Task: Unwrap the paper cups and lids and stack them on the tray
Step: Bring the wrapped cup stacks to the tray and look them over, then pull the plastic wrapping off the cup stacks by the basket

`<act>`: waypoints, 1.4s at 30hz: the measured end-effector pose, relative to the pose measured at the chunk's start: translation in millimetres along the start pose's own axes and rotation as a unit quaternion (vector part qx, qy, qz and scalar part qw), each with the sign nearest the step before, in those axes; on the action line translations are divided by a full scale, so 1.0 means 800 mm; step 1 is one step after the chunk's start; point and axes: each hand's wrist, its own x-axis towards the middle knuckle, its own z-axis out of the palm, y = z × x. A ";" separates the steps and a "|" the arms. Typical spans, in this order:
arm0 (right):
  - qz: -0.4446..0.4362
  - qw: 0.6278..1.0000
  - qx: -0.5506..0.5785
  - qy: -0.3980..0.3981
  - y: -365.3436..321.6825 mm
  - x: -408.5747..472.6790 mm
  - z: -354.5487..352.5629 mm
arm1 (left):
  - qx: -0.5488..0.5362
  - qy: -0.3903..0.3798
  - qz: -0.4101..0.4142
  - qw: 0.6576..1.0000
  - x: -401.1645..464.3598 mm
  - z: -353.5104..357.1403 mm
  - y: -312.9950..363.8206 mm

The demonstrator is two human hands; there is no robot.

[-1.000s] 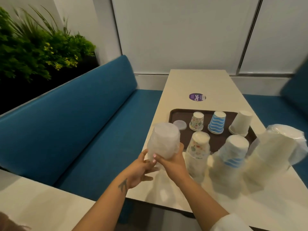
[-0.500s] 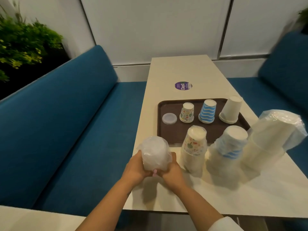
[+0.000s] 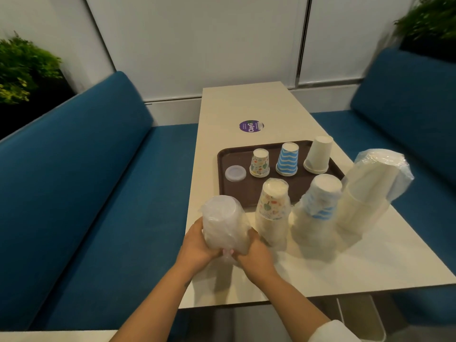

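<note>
A plastic-wrapped stack of clear lids (image 3: 223,222) stands at the table's near left edge. My left hand (image 3: 196,246) and my right hand (image 3: 255,253) grip its lower part from both sides. To its right stand wrapped stacks of floral cups (image 3: 272,208), blue-striped cups (image 3: 318,206) and plain white cups (image 3: 370,188). On the brown tray (image 3: 222,156) sit a lid (image 3: 235,173), a floral cup (image 3: 259,162), a blue-striped cup (image 3: 287,159) and a white cup (image 3: 318,154), all upside down.
The beige table (image 3: 246,104) runs away from me between blue benches on the left (image 3: 74,181) and on the right (image 3: 407,99). A purple round sticker (image 3: 251,126) lies beyond the tray. Plants sit behind both benches.
The wrapped lid stack has come down from in front of me toward the table's near left edge, still in both hands. My head has turned to the right.
</note>
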 end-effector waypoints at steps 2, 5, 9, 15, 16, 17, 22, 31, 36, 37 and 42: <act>0.008 1.000 -0.002 0.009 0.003 -0.005 -0.003 | -0.011 0.006 0.002 1.000 -0.002 -0.001 -0.003; 0.018 1.000 0.008 0.013 0.003 -0.013 -0.008 | -0.008 0.007 -0.010 1.000 -0.005 -0.005 -0.006; 0.037 0.999 -0.019 0.005 0.003 -0.025 -0.016 | 0.025 0.007 -0.030 0.999 -0.009 -0.008 -0.007; 0.044 0.995 -0.082 0.044 0.000 -0.052 -0.040 | 0.000 0.012 0.006 1.000 -0.031 -0.008 0.001; 0.038 0.993 -0.098 0.061 -0.001 -0.055 -0.043 | -0.022 0.036 0.025 0.999 -0.035 -0.008 0.003; 0.029 0.990 -0.119 0.076 -0.001 -0.059 -0.045 | -0.046 0.070 0.054 0.995 -0.040 -0.010 0.006; -0.034 0.978 -0.145 0.145 -0.014 -0.076 -0.066 | -0.078 0.266 0.206 0.939 -0.046 -0.023 0.039; -0.124 0.954 -0.108 0.252 -0.060 -0.093 -0.125 | -0.017 0.285 0.334 0.898 -0.043 -0.032 0.147; -0.146 0.940 -0.105 0.291 -0.075 -0.102 -0.159 | 0.002 0.257 0.374 0.891 -0.048 -0.008 0.201; -0.152 0.938 -0.105 0.293 -0.079 -0.105 -0.168 | 0.010 0.246 0.383 0.890 -0.048 -0.002 0.211; -0.153 0.930 -0.088 0.321 -0.087 -0.108 -0.228 | 0.004 0.166 0.418 0.893 -0.050 0.034 0.265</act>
